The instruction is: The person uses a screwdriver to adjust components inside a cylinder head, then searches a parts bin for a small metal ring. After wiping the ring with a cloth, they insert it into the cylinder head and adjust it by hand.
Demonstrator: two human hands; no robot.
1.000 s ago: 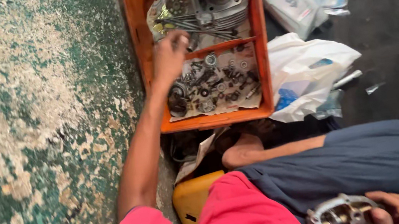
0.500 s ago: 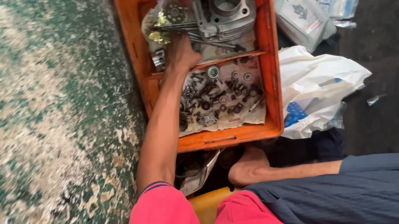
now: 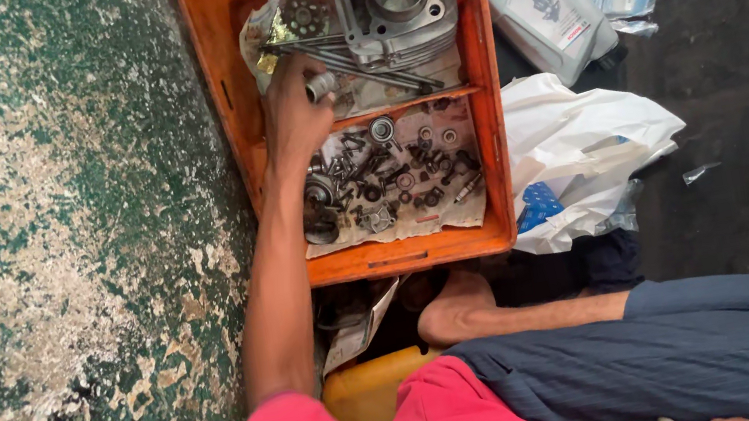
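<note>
My left hand (image 3: 295,112) reaches into the orange crate (image 3: 224,83) | grip clamped on a small metal cylinder (image 3: 322,85), just beside the long rods (image 3: 361,66) and engine cylinder block (image 3: 396,4) | right hand out of view | loose parts (image 3: 389,173) lie below.

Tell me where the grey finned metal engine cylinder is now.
In the head view, the grey finned metal engine cylinder lies in the far right part of the orange plastic crate, right of the left hand, above the small loose parts.
</note>
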